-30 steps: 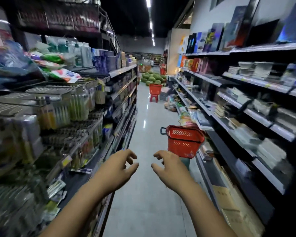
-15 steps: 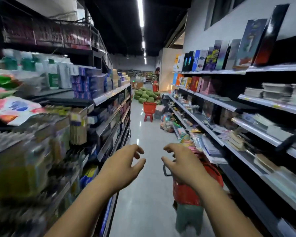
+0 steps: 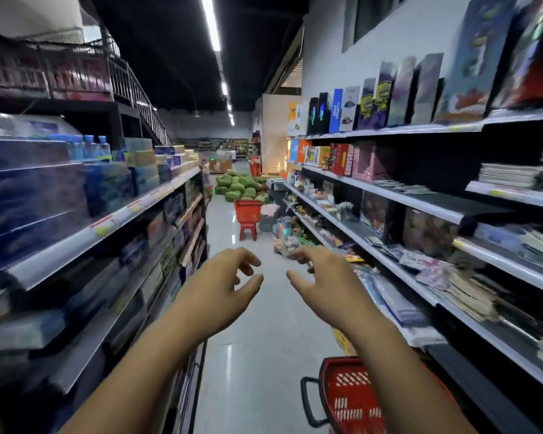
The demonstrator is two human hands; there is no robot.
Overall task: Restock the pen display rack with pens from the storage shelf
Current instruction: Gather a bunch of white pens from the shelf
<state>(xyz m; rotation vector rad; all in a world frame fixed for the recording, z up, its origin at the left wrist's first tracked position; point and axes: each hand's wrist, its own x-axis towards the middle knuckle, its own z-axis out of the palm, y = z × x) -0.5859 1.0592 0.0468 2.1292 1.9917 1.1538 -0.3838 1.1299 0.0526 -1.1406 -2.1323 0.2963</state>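
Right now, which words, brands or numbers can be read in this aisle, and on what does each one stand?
No text can be read with certainty.
red box, right shelves: white vertical letters, too blurred to read.
blue box, top right shelf: white characters, too small to read.
price tags, shelf edges: blurred, unreadable.

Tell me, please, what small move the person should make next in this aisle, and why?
Probably step forward, passing left of the red basket. The left hand and right hand hover with loosely curled fingers, holding nothing, and no pens or pen rack can be made out on the blurred shelves, so nothing is there to grip yet.
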